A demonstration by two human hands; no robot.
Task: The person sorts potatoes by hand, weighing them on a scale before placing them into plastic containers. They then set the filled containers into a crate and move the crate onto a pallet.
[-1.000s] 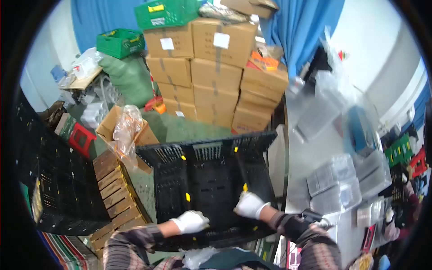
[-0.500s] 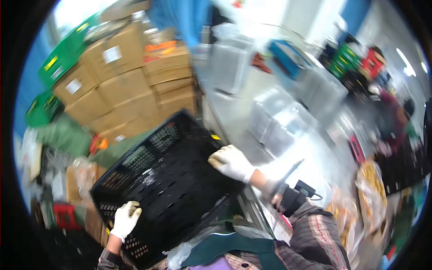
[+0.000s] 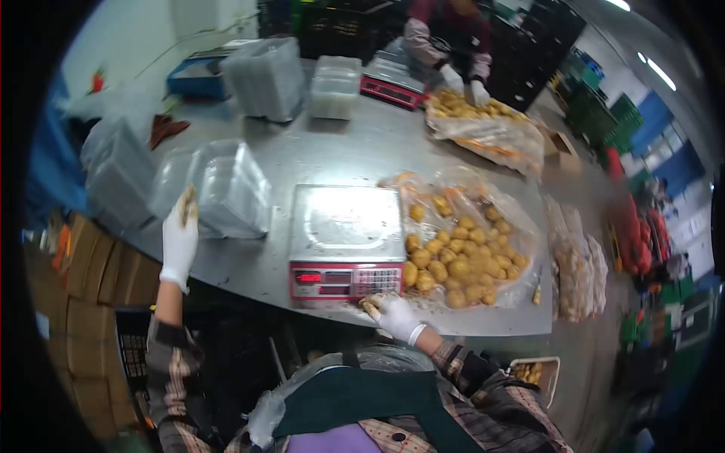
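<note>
My left hand, in a white glove with soiled fingertips, reaches up at the near side of stacked clear plastic trays; whether it grips one is unclear. My right hand, also gloved, lies at the front edge of the metal table, by the lower right corner of a red scale with a bare silver plate and lit display. Its fingers are bent, and what they hold, if anything, is hidden. Right of the scale, potatoes lie in an open clear plastic bag.
Across the table a co-worker's gloved hands touch another potato bag beside a second scale. More clear tray stacks stand at the back left. Cardboard boxes are at the lower left, and filled bags are right of the table.
The view has swung right to the table. Both hands have left the black crate; the left is now at the clear trays, the right at the scale's corner.
</note>
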